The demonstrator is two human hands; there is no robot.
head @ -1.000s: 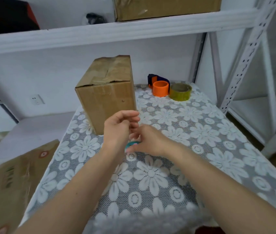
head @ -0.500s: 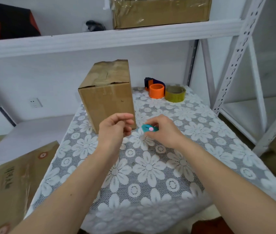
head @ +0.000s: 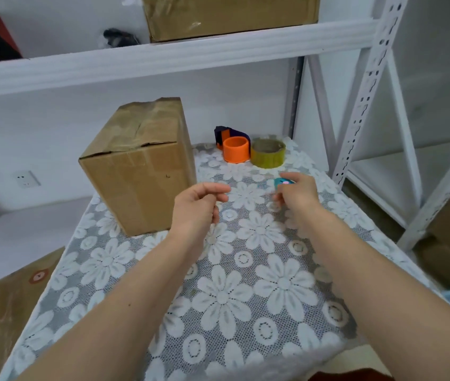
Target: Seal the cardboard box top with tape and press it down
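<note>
A brown cardboard box (head: 141, 163) stands on the flower-patterned tablecloth (head: 245, 284) at the back left, its top flaps closed and creased. Behind it to the right sit an orange and dark blue tape dispenser (head: 234, 147) and a yellowish roll of tape (head: 267, 153). My right hand (head: 296, 196) holds a small teal object with a pink dot (head: 283, 182) in its fingertips, just in front of the tape roll. My left hand (head: 199, 207) hovers over the cloth beside the box's front right corner, fingers curled loosely with nothing in them.
A white metal shelf (head: 163, 59) runs overhead with another cardboard box (head: 229, 15) on it. White perforated shelf posts (head: 361, 100) stand at the right. A flattened printed carton (head: 1, 306) leans at the lower left.
My right hand has carried the small teal object away from my left hand, up and to the right toward the tape roll. My left hand has stayed near the box.
</note>
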